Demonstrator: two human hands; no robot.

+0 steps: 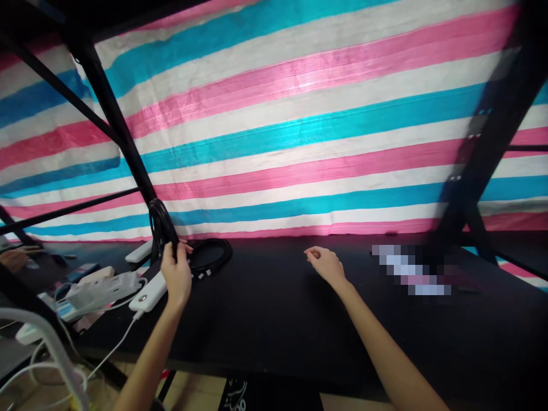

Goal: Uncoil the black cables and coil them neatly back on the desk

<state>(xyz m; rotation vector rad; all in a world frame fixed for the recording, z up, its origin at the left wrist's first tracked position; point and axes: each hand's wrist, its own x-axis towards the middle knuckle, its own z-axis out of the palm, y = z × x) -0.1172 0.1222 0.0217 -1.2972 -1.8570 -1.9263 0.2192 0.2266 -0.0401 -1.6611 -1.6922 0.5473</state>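
My left hand (177, 274) is closed around a bundle of looped black cable (163, 224), held upright by the black frame post at the shelf's left. Just right of that hand lies another black cable coil (230, 254), its light-coloured plug ends resting on the shelf. Below and beside my left hand is a white power strip (148, 295) with a cord running off the front edge. My right hand (326, 264) hovers over the black shelf (265, 319) with its fingers curled in; nothing shows in them.
Black metal posts (113, 114) frame both sides, and a striped sheet (299, 125) hangs behind. More white power strips and cords (103, 291) lie at the left, where another person's hand (15, 260) shows. A pixelated item (411, 271) lies on the right.
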